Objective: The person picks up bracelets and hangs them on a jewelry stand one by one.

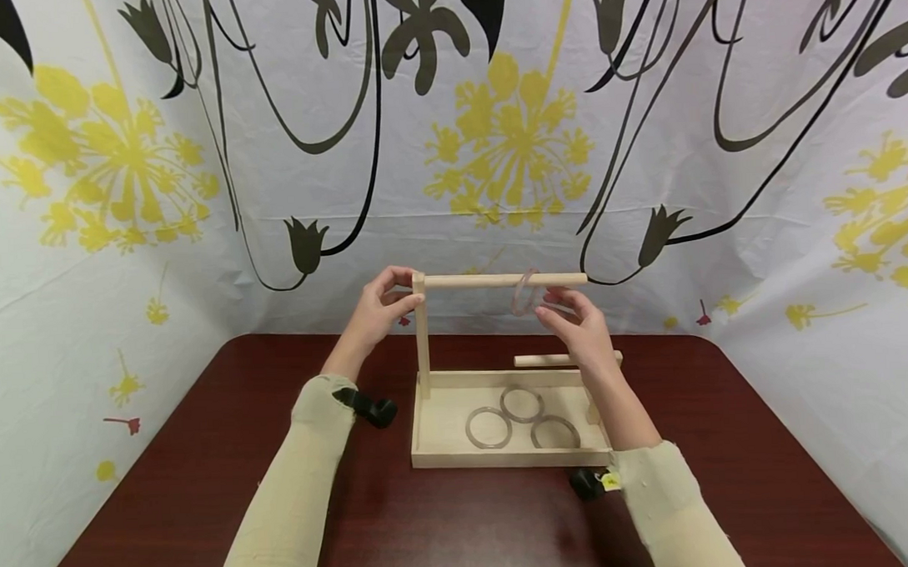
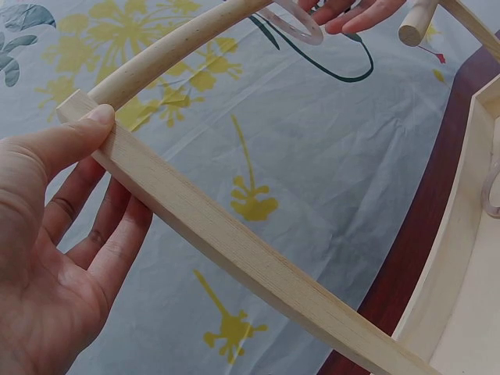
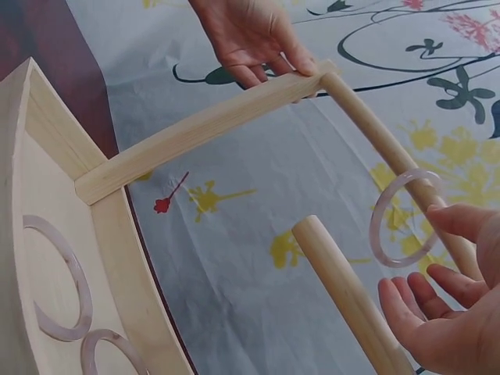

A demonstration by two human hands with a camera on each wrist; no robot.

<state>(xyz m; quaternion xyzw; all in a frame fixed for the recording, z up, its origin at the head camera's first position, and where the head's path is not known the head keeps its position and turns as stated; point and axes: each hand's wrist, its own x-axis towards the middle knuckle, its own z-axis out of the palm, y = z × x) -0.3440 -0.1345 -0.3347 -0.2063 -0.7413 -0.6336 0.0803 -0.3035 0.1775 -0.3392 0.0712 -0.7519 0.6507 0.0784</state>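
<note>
My left hand [image 1: 372, 315] grips the top of a square wooden post [image 1: 423, 343], thumb on the near face and fingers behind it. From that post a round upper rod [image 1: 469, 280] extends to the right. A pale pinkish, translucent bangle [image 3: 376, 223] hangs around this rod, towards its free end. My right hand [image 1: 585, 333] is beside the bangle, thumb and fingers spread apart, the thumb tip right at its edge. Three similar bangles [image 3: 82, 289] lie flat in the wooden tray [image 1: 505, 458] below.
A shorter, lower rod [image 1: 543, 360] runs over the tray's right side, partly behind my right forearm. The tray stands on a dark red-brown table [image 1: 447, 517]. Behind the table hangs a white cloth [image 1: 390, 185] with yellow and grey flowers.
</note>
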